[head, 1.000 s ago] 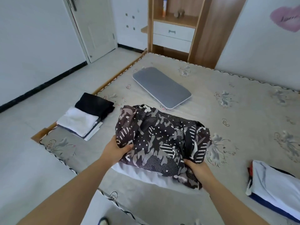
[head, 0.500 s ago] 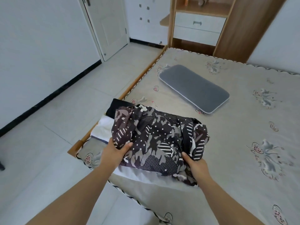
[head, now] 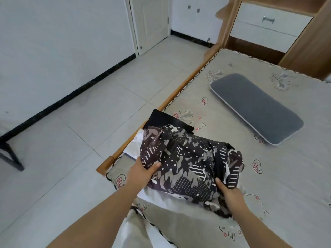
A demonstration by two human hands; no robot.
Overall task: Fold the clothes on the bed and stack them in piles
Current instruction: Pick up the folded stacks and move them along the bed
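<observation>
Gripping one patterned garment [head: 189, 167] — two hands, left [head: 141, 173] and right [head: 230, 193] — over two folded clothes [head: 161, 120].

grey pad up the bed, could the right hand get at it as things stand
Probably not yet: the right hand grips the patterned garment together with the left hand. The bed surface toward the grey pad looks bare, but it lies well beyond.

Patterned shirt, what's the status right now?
Left hand and right hand both grip the patterned shirt. Folded bundle held above folded pile at bed edge. Nothing blocking.
</observation>
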